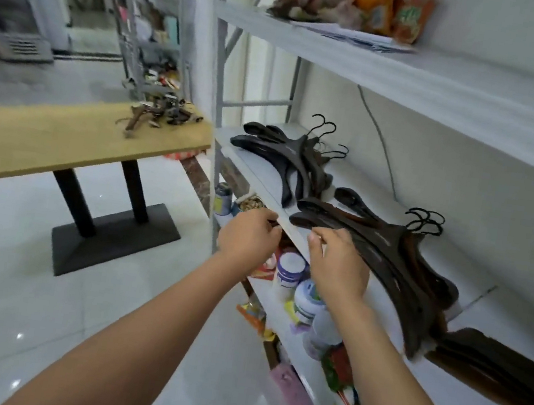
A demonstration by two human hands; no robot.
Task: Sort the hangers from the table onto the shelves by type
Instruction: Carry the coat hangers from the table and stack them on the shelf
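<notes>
A pile of dark brown hangers (395, 259) lies on the white middle shelf (256, 169), hooks toward the wall. My right hand (336, 261) rests on the pile's near end, thumb and curled fingers pinching the lowest hanger arm. My left hand (248, 236) is beside it at the shelf's front edge, fingers curled; whether it holds anything is hidden. Further back on the same shelf lies a pile of black hangers (285, 160). Brown wooden hangers (496, 372) lie at the right. A heap of small clip hangers (160, 115) sits on the wooden table (42, 141) at the left.
Jars and packets (293, 272) fill the lower shelf under my hands. Snack bags and papers (384, 11) sit on the upper shelf. A grey cable (382, 143) runs down the wall. The table stands on a black pedestal base (114, 238) over a glossy tiled floor.
</notes>
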